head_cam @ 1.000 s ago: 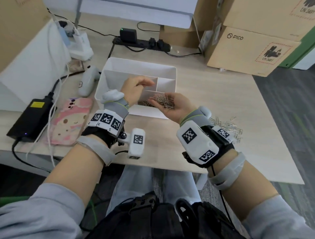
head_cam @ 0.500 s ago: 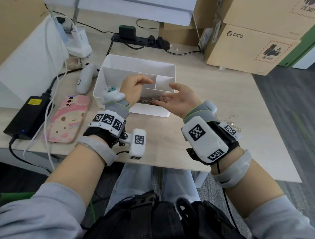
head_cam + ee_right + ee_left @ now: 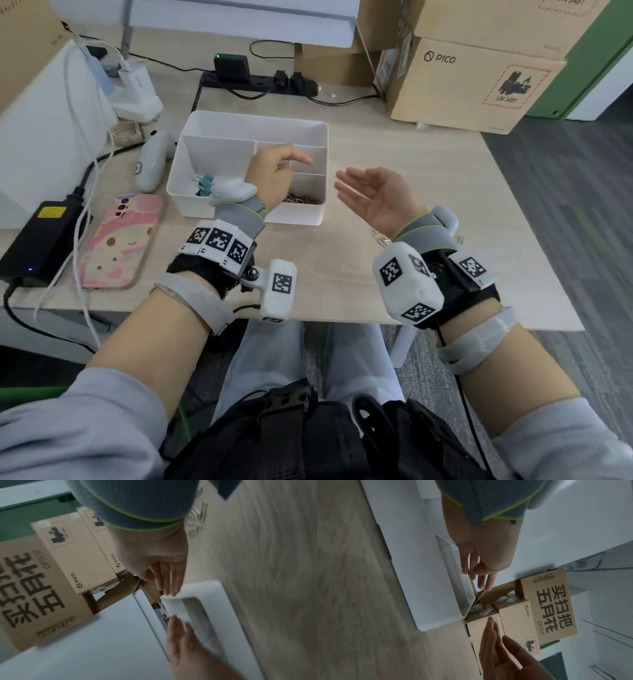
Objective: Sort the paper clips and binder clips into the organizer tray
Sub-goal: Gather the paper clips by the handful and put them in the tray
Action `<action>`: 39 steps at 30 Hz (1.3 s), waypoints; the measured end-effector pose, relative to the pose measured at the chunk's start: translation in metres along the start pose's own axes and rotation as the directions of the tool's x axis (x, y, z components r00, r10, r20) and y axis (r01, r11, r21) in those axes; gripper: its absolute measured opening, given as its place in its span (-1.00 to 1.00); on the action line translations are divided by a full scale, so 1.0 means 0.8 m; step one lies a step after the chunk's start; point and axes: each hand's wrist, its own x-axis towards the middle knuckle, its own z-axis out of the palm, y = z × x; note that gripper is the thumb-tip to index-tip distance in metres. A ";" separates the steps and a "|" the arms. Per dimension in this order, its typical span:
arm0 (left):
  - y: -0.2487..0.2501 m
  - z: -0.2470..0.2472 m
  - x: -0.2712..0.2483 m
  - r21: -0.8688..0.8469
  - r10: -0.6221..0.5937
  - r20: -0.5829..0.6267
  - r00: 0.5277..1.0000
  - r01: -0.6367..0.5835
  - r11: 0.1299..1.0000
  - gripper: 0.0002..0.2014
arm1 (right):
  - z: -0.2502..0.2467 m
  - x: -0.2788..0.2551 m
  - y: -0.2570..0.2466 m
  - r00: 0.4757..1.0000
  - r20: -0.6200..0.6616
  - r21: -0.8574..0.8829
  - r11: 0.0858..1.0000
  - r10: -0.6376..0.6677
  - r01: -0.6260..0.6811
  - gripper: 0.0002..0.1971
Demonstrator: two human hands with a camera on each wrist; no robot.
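The white organizer tray [image 3: 257,120] stands mid-table. Teal binder clips [image 3: 205,183] lie in its big left compartment, and a heap of paper clips [image 3: 303,198] fills the front right one. My left hand [image 3: 278,168] hovers over the tray's middle with relaxed fingers, holding nothing. My right hand [image 3: 373,192] is just right of the tray, palm open and empty. The left wrist view shows the left hand [image 3: 481,568] above the tray wall [image 3: 406,550] and the right hand [image 3: 498,650] below. A few loose paper clips [image 3: 379,237] lie by my right wrist, also in the right wrist view [image 3: 197,516].
A pink phone [image 3: 120,240], a black power brick [image 3: 41,240] with cables and a grey controller [image 3: 152,164] lie left of the tray. A power strip [image 3: 260,82] runs behind it. Cardboard boxes [image 3: 472,85] stand at the back right. The table's right edge [image 3: 534,240] is near.
One second ago my right palm held a heap of paper clips over the tray. It tipped them into the front right compartment and drew back to the right, empty. The left hand stayed over the tray.
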 end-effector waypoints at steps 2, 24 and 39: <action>0.009 0.012 0.001 -0.013 0.012 0.033 0.999 -0.011 1.000 -0.54 | -0.022 0.000 -0.003 0.984 -0.088 -0.083 0.986 -0.155 0.148 -0.77; 0.020 0.188 -0.031 0.570 -0.259 0.660 0.705 -0.247 0.783 -0.22 | -0.180 -0.008 -0.009 0.911 -0.009 -0.989 0.137 -0.413 0.052 -0.87; 0.048 0.168 -0.011 0.556 -0.142 0.624 0.768 -0.308 0.772 -0.12 | -0.218 -0.036 -0.020 0.735 -0.217 -0.969 0.232 -0.643 -0.083 -0.70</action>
